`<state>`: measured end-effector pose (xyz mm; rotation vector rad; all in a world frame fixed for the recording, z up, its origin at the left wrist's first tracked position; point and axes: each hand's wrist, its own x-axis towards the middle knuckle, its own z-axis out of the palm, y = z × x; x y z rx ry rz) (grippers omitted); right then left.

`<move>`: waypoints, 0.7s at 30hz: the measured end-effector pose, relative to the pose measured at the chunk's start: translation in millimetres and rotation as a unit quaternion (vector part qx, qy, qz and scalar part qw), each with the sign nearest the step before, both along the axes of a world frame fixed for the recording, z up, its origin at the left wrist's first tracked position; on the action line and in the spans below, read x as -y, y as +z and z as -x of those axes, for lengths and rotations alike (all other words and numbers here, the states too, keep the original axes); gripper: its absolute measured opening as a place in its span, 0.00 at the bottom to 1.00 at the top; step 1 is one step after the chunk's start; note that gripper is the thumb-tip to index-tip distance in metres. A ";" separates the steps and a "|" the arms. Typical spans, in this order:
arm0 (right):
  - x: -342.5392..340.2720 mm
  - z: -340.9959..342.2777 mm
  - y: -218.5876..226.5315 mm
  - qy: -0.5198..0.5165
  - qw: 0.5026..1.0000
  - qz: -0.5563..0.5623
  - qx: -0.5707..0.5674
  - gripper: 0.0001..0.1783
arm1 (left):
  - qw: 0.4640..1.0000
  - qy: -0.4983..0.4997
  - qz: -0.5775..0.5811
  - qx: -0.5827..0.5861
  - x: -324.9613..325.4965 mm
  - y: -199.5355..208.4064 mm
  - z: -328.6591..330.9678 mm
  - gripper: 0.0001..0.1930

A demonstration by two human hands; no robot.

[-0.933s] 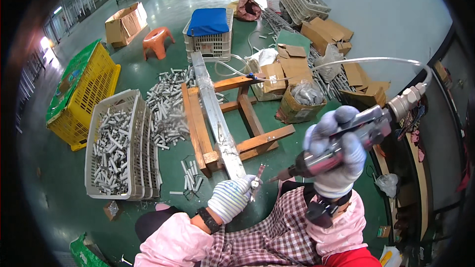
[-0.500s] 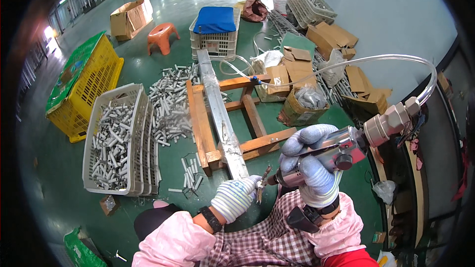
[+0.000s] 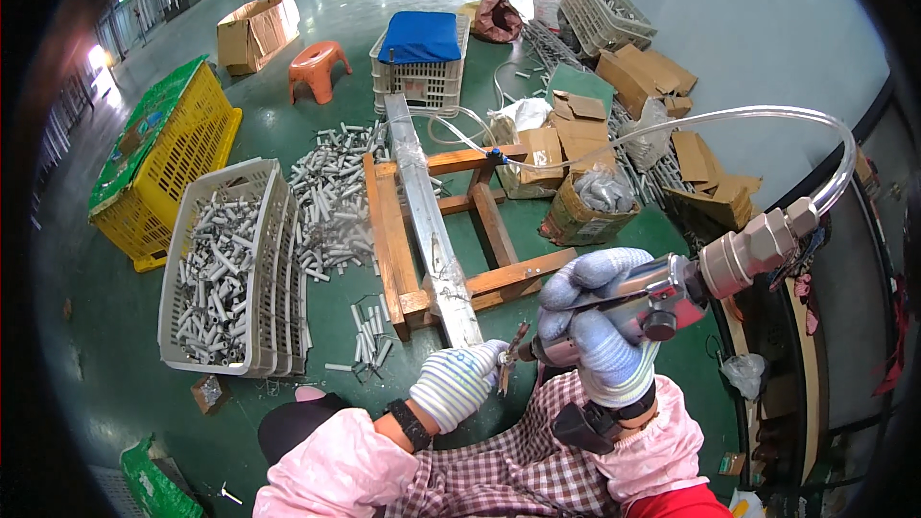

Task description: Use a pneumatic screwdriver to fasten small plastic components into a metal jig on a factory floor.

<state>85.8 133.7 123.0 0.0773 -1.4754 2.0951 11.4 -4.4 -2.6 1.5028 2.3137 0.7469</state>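
Observation:
My right hand (image 3: pixel 614 355), in a blue and white glove, is wrapped round an air-powered drill (image 3: pixel 662 299) fed by a clear hose (image 3: pixel 739 113). Its nose points left, at a small rusty metal piece (image 3: pixel 510 361). In its striped glove, my left hand (image 3: pixel 455 388) is closed with the fingertips on that metal piece, beside the near end of a long silver metal beam (image 3: pixel 429 228). The piece's exact shape is partly hidden by my fingers. Beneath the beam stands a wooden frame (image 3: pixel 388 245).
Left of the frame, grey metal tubes (image 3: pixel 336 168) lie heaped on the green floor, beside a white crate (image 3: pixel 251 350) full of them. A yellow crate (image 3: pixel 197 153), an orange stool (image 3: pixel 321 65) and a blue-topped crate (image 3: pixel 436 86) stand farther off. Cardboard boxes (image 3: pixel 587 225) sit at right.
The drill and my right hand have shifted very slightly, with the drill's rear end a little lower. My left hand stays on the metal piece. The view has tilted a little.

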 end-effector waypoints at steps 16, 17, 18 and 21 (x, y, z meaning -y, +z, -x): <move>18.2 8.9 8.0 0.017 0.987 -0.152 0.051 0.21 | 0.992 0.025 -0.109 0.058 3.8 -15.0 -6.8 0.09; 18.9 9.0 7.6 0.021 0.989 -0.138 0.055 0.20 | 0.992 0.026 -0.109 0.059 4.0 -16.0 -6.5 0.09; 19.8 9.0 7.5 0.025 0.990 -0.125 0.058 0.20 | 0.991 0.024 -0.126 0.047 3.9 -16.7 -5.5 0.10; 15.0 8.5 5.8 0.077 0.989 -0.104 0.075 0.20 | 0.992 0.015 -0.120 0.036 6.0 -9.6 -4.3 0.11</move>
